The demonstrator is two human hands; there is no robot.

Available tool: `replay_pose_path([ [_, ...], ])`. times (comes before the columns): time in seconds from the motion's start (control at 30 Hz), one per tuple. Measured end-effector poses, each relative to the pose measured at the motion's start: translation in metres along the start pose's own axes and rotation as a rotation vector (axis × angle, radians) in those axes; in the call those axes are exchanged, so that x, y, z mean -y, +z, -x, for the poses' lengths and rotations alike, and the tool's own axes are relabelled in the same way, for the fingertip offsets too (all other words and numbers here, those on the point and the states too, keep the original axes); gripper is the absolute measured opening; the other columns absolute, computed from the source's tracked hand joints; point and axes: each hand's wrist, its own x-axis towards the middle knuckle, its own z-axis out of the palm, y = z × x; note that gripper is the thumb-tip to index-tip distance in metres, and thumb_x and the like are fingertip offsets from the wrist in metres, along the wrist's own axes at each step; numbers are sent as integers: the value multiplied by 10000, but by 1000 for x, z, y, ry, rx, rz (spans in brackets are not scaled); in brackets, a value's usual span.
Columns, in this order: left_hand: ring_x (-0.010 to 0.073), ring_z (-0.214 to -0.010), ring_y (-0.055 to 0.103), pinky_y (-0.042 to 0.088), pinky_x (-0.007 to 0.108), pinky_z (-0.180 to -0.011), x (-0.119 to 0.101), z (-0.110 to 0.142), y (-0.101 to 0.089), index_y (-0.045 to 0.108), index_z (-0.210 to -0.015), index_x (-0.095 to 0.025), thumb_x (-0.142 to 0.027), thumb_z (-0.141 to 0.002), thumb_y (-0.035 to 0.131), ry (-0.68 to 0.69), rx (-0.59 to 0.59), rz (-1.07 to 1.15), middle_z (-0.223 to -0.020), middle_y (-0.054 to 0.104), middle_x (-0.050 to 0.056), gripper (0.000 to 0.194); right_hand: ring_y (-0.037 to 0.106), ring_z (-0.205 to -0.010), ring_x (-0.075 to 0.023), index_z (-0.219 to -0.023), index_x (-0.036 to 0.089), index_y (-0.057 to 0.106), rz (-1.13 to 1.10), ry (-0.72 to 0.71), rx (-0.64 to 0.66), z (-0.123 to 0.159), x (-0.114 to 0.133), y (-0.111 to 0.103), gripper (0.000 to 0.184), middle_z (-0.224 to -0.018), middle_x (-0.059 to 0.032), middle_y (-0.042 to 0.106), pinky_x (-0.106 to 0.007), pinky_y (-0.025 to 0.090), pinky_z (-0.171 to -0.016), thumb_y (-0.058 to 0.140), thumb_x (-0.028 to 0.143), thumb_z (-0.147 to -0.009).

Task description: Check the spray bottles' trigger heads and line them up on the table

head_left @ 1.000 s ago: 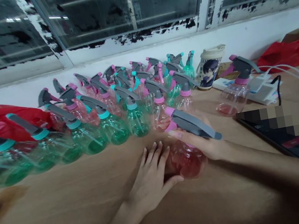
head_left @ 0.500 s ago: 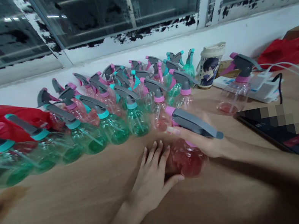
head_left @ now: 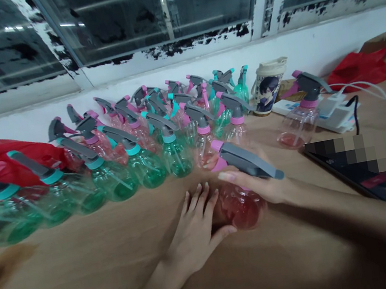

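A clear pink spray bottle (head_left: pixel 243 208) with a grey and pink trigger head stands on the table in front of me. My right hand (head_left: pixel 259 180) is wrapped round its neck, just under the trigger head. To the left of the bottle, my left hand (head_left: pixel 199 230) lies flat on the tabletop with fingers stretched out, its thumb close to the bottle's base; I cannot tell whether they touch. Just behind stand another pink spray bottle (head_left: pixel 205 145) and a green spray bottle (head_left: pixel 178 159).
Several green spray bottles (head_left: pixel 113 181) line the left, with more pink and green ones behind. Red plastic bags (head_left: pixel 12 156) lie at the back left. A patterned cup (head_left: pixel 269 86), a lone pink spray bottle (head_left: pixel 299 121), a white power strip (head_left: pixel 337 116) and a dark phone (head_left: pixel 355 175) are on the right.
The fingers of my right hand have shifted slightly at the neck, and the pink trigger shows more. My left hand keeps its place. The whole view has shifted a little.
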Motion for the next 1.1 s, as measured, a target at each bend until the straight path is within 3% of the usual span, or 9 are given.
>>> replay_pose_path([
  [0.13, 337, -1387, 276, 277, 561, -1100, 0, 0, 1, 413, -1362, -95, -649, -892, 393, 2, -8, -2, -1474, 359, 201, 726, 393, -471, -87, -791, 205, 627, 41, 26, -29, 3, 2, 0, 293, -567, 69, 468, -259, 358, -458, 692, 483, -725],
  [0.23, 339, -1382, 286, 272, 564, -1100, 0, 0, 1, 418, -1356, -92, -653, -896, 375, 6, -5, -14, -1465, 375, 204, 727, 338, -450, -85, -642, 215, 530, 81, 41, -71, 6, 3, 2, 351, -498, 87, 384, -262, 325, -435, 712, 512, -687],
  [0.37, 336, -1389, 269, 291, 551, -1095, 0, -1, 0, 421, -1353, -106, -634, -898, 409, -2, -8, -15, -1470, 370, 194, 697, 398, -459, -107, -741, 237, 548, 132, 81, -111, 12, 5, 4, 288, -521, 82, 429, -263, 366, -439, 690, 487, -725],
  [0.53, 320, -1390, 274, 260, 540, -1113, 1, -1, 3, 407, -1368, -129, -619, -913, 395, -2, -30, -15, -1470, 383, 168, 668, 604, -749, -208, -991, 234, 566, 263, 62, -127, 23, 2, -5, 426, -836, -16, 624, -367, 499, -694, 696, 527, -710],
  [0.63, 316, -1393, 265, 252, 532, -1118, 1, -2, 5, 387, -1386, -121, -622, -918, 375, 2, -41, -30, -1478, 369, 169, 686, 626, -867, -249, -1010, 215, 580, 322, 71, -51, 35, 3, -13, 407, -942, -58, 651, -417, 503, -782, 675, 511, -747],
  [0.77, 309, -1391, 275, 263, 519, -1116, 1, -2, 6, 365, -1407, -101, -622, -924, 352, 4, -39, -60, -1477, 367, 172, 711, 616, -1020, -284, -1108, 227, 611, 410, 81, -45, 48, 12, -22, 407, -1080, -76, 675, -458, 476, -888, 644, 482, -794],
  [0.93, 303, -1384, 295, 276, 524, -1108, 4, -2, 7, 371, -1408, -102, -604, -929, 365, 10, -71, -66, -1480, 364, 172, 694, 648, -929, -293, -1048, 217, 651, 555, 137, -78, 53, 10, -54, 428, -961, -74, 704, -462, 480, -860, 663, 534, -761],
  [1.1, 300, -1375, 316, 300, 522, -1099, 7, -2, 8, 369, -1415, -117, -603, -931, 359, 13, -73, -67, -1481, 367, 157, 686, 661, -759, -286, -910, 178, 652, 677, 182, -139, 47, -23, -106, 407, -819, -93, 702, -402, 495, -680, 607, 562, -783],
])
